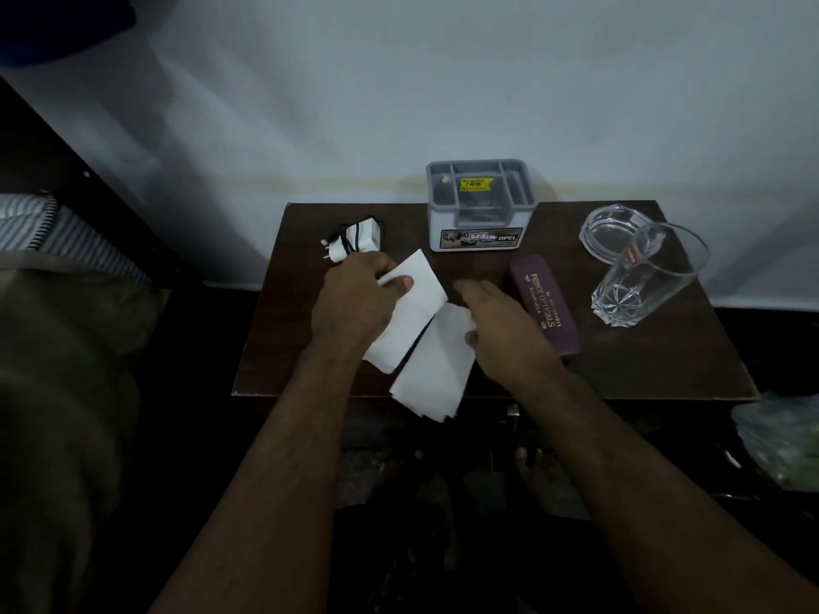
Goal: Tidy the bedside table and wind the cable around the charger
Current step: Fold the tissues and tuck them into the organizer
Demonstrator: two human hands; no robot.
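A white charger (360,242) with a black cable wound round it lies at the back left of the dark wooden bedside table (620,370). My left hand (354,299) pinches a white folded tissue (412,303), thumb on top. A second white tissue (436,370) lies beside it and hangs over the front edge. My right hand (501,325) rests over that second tissue's right side, fingers relaxed and pointing left. Whether it holds the tissue I cannot tell.
A grey plastic organiser box (481,206) stands at the back middle. A maroon spectacle case (545,303) lies right of my right hand. A drinking glass (642,277) and a glass ashtray (611,232) stand at the back right. A bed is on the left.
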